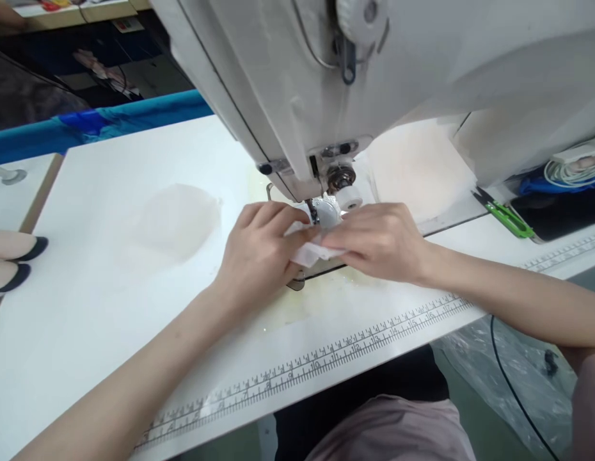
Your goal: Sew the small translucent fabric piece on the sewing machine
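A small piece of thin white fabric is bunched up just in front of the needle area of a sewing machine. My left hand grips its left side, fingers curled beside the presser foot. From the right, my right hand pinches the same fabric, with the fingertips of both hands almost meeting. Part of the fabric is hidden under the fingers. Whether it lies beneath the presser foot I cannot tell.
A pale round fabric piece lies left on the white table. More pale fabric rests right of the needle, near green thread snips. A printed ruler follows the front edge. Two black-tipped pale objects sit far left.
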Tool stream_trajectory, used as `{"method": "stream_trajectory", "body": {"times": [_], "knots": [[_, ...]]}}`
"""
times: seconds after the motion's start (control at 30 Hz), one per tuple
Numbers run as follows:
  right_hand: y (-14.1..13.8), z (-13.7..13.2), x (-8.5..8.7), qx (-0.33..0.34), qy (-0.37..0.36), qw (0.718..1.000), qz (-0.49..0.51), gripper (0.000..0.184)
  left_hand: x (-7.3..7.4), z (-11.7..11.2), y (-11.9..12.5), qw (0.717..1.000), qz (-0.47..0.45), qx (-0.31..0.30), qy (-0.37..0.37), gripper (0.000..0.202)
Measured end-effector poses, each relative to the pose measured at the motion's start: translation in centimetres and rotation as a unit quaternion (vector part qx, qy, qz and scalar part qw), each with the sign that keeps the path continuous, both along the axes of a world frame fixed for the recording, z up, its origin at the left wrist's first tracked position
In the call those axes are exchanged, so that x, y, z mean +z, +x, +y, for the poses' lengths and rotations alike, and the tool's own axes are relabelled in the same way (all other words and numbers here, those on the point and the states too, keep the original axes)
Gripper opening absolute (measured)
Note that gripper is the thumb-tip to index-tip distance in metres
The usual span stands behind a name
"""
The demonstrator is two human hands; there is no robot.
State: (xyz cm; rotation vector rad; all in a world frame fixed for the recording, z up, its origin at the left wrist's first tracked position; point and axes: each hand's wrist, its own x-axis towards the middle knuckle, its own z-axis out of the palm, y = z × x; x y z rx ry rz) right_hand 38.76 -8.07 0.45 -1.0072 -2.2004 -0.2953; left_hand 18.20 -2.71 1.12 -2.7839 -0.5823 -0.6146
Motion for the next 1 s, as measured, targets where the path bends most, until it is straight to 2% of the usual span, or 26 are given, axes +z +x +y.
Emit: {"method": "stream_trajectory", "body": {"times": [0.1, 0.27, 0.53, 1.0], "knots": [[0.0, -1.0, 0.0, 0.027, 0.023, 0.996, -0.081, 0.023, -0.4, -1.4, -0.4, 0.999, -0.003, 0.01, 0.053, 0.022], [0.0, -1.4, 0.0, 0.035, 0.012, 0.993, -0.116, 0.023, -0.9, -3.0, -0.9, 0.999, 0.029, 0.012, 0.023, 0.033], [-0.2, -1.1, 0.0, 0.042, -0.017, 0.993, -0.109, 0.02, -0.9, -2.8, -1.2, 1.0, 0.023, -0.004, 0.004, 0.036], [-0.1, -1.1, -0.1, 0.037, 0.002, 0.993, -0.116, 0.022, -0.9, -2.7, -1.0, 1.0, 0.022, 0.001, 0.012, 0.033]]}}
